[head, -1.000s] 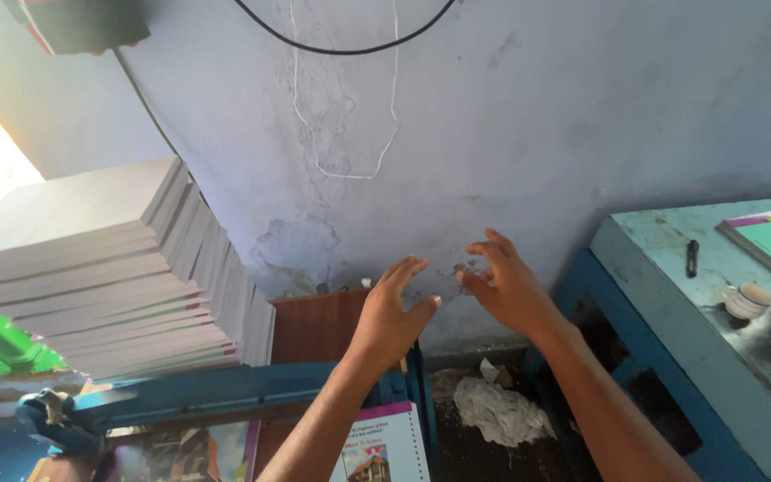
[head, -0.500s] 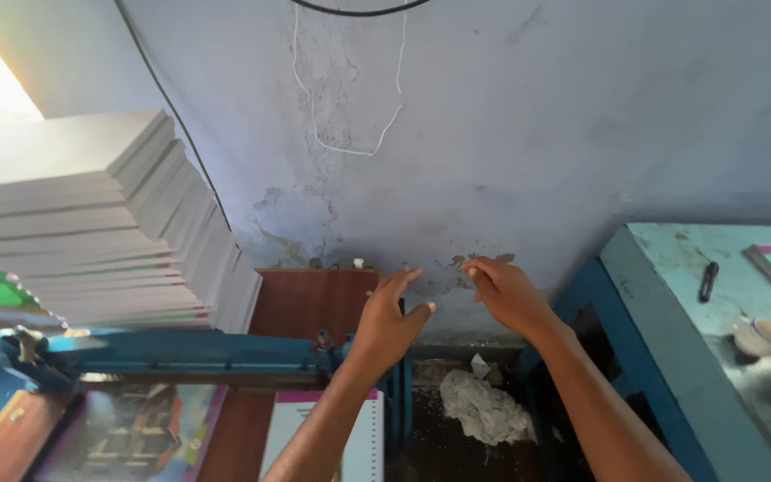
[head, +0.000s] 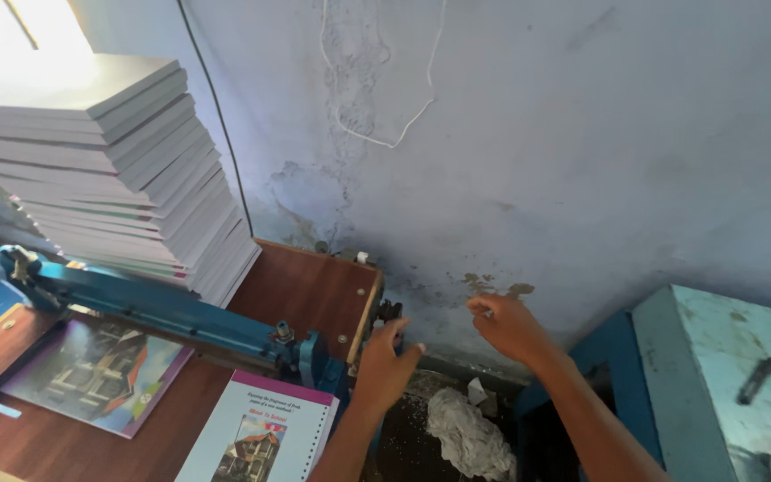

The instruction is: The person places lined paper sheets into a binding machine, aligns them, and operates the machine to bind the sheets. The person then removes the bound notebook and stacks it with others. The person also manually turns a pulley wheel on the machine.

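At the upper left of the frame a tall stack of books (head: 109, 170) stood on the brown table (head: 305, 290), with a blue paper cutter arm (head: 145, 303) below it and a booklet (head: 256, 433) at the bottom centre. The left hand (head: 384, 366) hung loosely spread and empty by the table's right edge. The right hand (head: 510, 326), fingers half curled and holding nothing, was near the stained wall (head: 537, 161), above a crumpled rag (head: 470, 437)
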